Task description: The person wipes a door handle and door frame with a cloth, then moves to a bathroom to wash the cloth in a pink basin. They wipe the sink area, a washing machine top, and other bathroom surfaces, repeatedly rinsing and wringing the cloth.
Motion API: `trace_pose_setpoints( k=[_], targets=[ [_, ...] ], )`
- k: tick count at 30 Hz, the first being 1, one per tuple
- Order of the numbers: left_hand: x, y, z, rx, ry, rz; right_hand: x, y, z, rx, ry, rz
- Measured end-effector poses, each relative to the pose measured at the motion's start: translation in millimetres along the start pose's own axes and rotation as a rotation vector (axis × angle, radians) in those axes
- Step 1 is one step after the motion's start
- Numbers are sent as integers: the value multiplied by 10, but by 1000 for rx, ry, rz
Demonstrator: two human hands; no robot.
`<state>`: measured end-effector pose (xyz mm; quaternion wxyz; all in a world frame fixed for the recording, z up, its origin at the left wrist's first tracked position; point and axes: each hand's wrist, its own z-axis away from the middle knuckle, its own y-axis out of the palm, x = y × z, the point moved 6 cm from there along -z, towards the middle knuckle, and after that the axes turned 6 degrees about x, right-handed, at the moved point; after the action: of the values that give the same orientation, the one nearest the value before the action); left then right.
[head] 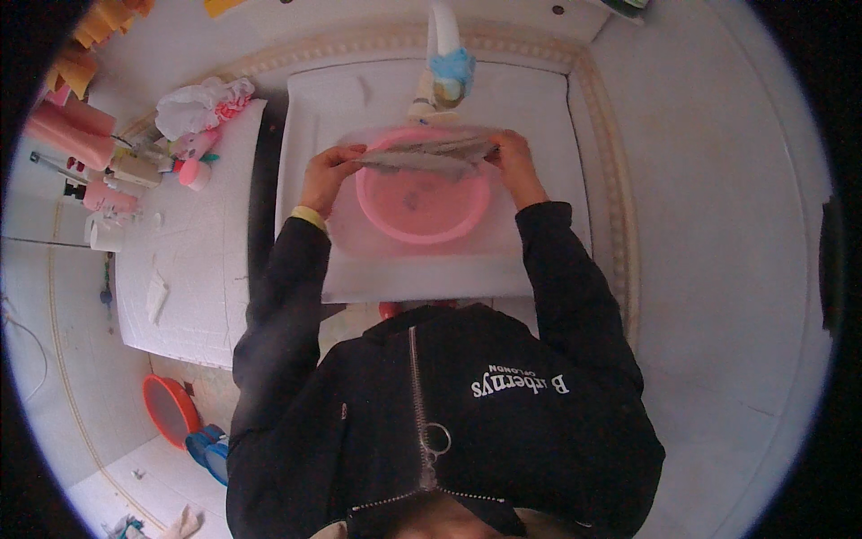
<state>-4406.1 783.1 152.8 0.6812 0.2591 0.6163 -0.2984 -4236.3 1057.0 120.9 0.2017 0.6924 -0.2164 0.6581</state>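
A grey cloth (424,156) is stretched between my two hands above the far part of a pink plastic basin (424,236). My left hand (328,176) pinches the cloth's left end, with a yellow cuff showing at the wrist. The right end is gripped by my right hand (515,165). Liquid seems to lie in the basin, which stands in a white sink (431,279). Just beyond the basin is a faucet (434,114) with a blue mesh piece (452,66) around the pipe above it.
On the left, a white counter (195,283) holds a plastic bag (195,108), a pink-lidded jar (194,174), a pink pump bottle (108,197) and other bottles. A red basin (170,409) and blue slippers or containers (210,450) are on the floor at lower left.
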Motion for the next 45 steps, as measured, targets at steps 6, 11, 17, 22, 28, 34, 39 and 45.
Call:
trace_pose_setpoints(
  k=[6,11,17,22,28,34,39,45],
  targets=[
    [-33,-233,-27,-28,-9,152,-242,-274,-216,-265,149,-101],
    [26,70,-247,140,122,-398,-335,46,-293,-16,235,492],
    [506,881,-486,229,208,-1441,-892,792,-175,266,-488,1009],
    [1206,978,-502,344,-96,-1564,-863,1202,91,236,-270,1504],
    [1395,1089,-648,477,-300,-1600,-1095,1066,39,235,-155,1428],
    [1843,1049,-935,453,-92,-1335,-1155,986,-125,183,-11,641],
    [1374,1085,-978,386,15,-414,-972,869,-345,186,291,214],
    [913,1098,-688,222,-313,169,-682,903,-38,-79,533,-599]
  ],
)
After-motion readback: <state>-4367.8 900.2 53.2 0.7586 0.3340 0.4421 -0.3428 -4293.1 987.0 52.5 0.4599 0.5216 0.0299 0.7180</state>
